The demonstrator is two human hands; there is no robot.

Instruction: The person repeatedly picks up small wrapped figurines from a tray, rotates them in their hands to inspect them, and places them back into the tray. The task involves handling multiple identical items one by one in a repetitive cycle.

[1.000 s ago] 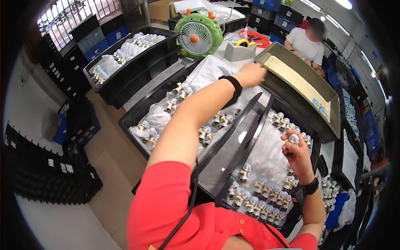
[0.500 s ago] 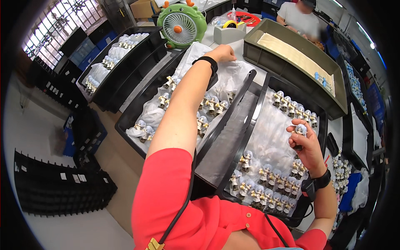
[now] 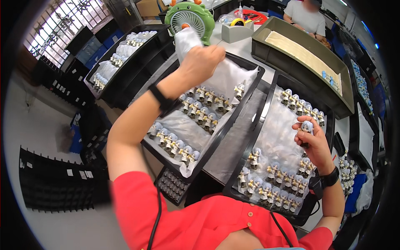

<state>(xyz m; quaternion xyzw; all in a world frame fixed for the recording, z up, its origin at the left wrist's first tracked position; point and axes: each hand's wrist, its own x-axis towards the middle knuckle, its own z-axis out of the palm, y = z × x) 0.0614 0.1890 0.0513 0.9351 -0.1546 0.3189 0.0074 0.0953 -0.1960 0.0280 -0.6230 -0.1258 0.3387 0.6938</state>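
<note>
My left hand point(image 3: 199, 66) is closed on the edge of a thin white sheet point(image 3: 186, 41), lifted over the far part of the middle black tray point(image 3: 225, 132). In that tray, small figurines point(image 3: 200, 111) with pale hair lie in rows on white lining. My right hand point(image 3: 315, 143) grips a single pale-haired figurine point(image 3: 307, 127), its head showing between thumb and fingers. Beneath that hand is the right black tray point(image 3: 263, 121), with figurines in a row at its far end and more rows point(image 3: 275, 196) at its near end; wrinkled white sheeting covers its middle.
A green fan point(image 3: 196, 21) stands behind the middle tray. An olive bin point(image 3: 300, 58) with a few blue pieces sits at the far right. More black trays point(image 3: 137, 62) of figurines are at the left. Across the table a person point(image 3: 306, 18) works.
My left hand has drawn back toward me and left, raising the sheet and uncovering rows of figurines in the middle tray. My right hand still holds its figurine.
</note>
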